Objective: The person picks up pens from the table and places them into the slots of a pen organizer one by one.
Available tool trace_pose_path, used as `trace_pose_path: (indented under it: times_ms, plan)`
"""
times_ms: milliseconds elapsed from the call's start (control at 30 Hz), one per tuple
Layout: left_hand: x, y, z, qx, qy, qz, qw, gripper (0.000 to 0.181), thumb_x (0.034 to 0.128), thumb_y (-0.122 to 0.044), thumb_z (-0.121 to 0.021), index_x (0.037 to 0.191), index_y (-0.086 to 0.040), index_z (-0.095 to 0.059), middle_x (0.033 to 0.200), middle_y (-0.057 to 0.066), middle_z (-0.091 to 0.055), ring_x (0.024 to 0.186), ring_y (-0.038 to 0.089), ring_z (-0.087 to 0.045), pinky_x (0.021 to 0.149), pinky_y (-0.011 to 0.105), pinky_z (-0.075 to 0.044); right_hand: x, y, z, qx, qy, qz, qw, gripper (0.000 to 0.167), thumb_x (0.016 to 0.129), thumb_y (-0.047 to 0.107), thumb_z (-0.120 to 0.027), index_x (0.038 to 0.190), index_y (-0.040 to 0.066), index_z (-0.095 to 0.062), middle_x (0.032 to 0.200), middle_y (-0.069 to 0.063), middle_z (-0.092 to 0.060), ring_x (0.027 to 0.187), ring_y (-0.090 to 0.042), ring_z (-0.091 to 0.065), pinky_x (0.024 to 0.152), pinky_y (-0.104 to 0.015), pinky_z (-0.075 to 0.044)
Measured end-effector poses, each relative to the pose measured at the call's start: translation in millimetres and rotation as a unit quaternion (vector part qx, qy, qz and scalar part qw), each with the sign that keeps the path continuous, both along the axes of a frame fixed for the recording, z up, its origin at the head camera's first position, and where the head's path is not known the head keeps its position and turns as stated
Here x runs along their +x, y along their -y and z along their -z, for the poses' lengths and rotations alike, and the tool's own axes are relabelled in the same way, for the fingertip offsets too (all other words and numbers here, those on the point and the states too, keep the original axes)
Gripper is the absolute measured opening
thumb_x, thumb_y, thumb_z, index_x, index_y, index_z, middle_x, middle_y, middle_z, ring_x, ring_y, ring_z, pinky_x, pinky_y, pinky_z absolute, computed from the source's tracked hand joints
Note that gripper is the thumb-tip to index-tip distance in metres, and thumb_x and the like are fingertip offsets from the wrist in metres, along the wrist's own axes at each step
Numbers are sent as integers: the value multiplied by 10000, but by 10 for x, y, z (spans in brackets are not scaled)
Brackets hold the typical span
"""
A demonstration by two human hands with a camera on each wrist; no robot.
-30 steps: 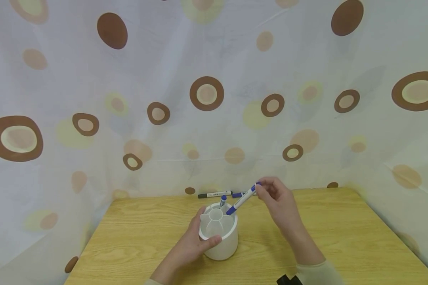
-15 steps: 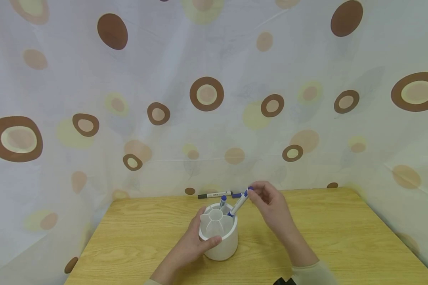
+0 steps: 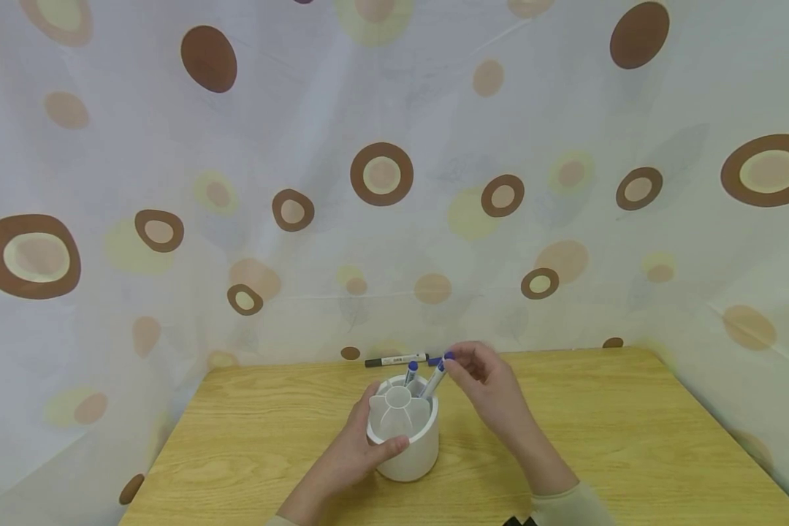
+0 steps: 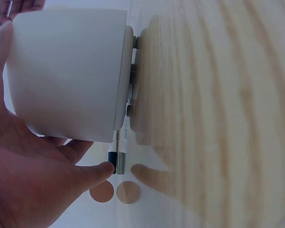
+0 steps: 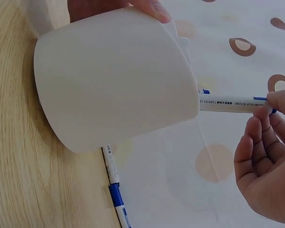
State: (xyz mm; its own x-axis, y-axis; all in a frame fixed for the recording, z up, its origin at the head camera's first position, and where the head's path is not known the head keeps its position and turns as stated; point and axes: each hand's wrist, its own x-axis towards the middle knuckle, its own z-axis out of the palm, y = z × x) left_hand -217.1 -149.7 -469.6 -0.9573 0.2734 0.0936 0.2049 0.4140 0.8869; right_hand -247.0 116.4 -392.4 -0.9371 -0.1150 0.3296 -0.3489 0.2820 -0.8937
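Observation:
A white round pen holder (image 3: 408, 456) with several compartments around a central ring stands on the wooden table. My left hand (image 3: 351, 446) grips it from the left, thumb along the front of the rim. Between thumb and fingertips my right hand (image 3: 493, 383) pinches the blue upper end of a white whiteboard marker (image 3: 434, 380). That marker leans to the right, its lower end hidden inside a right-hand compartment. In the right wrist view the marker (image 5: 232, 103) sticks out past the rim. Another blue-capped marker (image 3: 410, 371) stands in a rear compartment.
Behind the holder, a black-capped marker (image 3: 396, 359) lies along the table's back edge. Beside it lies a blue-capped marker (image 3: 435, 361), partly hidden by my right hand. A patterned curtain (image 3: 394, 241) hangs behind the wooden table (image 3: 250, 431).
My right hand has moved left and down, and the marker it pinches has slid deeper into the compartment. The left hand and pen holder have stayed in place.

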Motion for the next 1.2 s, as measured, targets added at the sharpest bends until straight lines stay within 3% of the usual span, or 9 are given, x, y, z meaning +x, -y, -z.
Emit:
trace_pose_path:
  times_ms: [300, 667, 967, 1200]
  plan:
    - [-11, 5, 9, 15, 40, 11, 10000, 1141, 977, -533, -831, 1768, -108, -127, 1711, 253, -341, 1480, 454, -475, 1203, 750, -350, 4, 27, 28, 299, -26, -75, 9995, 264, 1101, 320, -724, 1312, 164, -757, 1077, -21, -701, 994, -206, -643, 873, -283, -552]
    - [15, -4, -13, 81, 85, 11, 9999, 1131, 985, -499, -836, 1766, -96, -123, 1720, 273, -318, 1500, 485, -448, 1206, 768, -326, -54, -30, 33, 172, 171, 63, 9997, 280, 1115, 325, -701, 1330, 152, -747, 1157, -42, -687, 1059, -208, -658, 941, -252, -558]
    - [11, 3, -19, 3, 92, -49, 9999, 1127, 982, -505, -838, 1770, -122, -129, 1734, 278, -297, 1489, 500, -458, 1192, 777, -339, -270, -118, 73, 414, 104, 135, 9990, 266, 1124, 292, -691, 1325, 126, -741, 1075, -81, -717, 998, -297, -651, 822, -262, -559]
    - [13, -1, -12, 9, 78, -47, 10000, 1136, 975, -501, -845, 1769, -112, -132, 1736, 284, -292, 1496, 509, -445, 1192, 779, -337, -456, -143, 128, 878, 67, 241, 9958, 252, 1124, 253, -688, 1322, 106, -744, 1097, -89, -744, 973, -243, -647, 859, -335, -571]
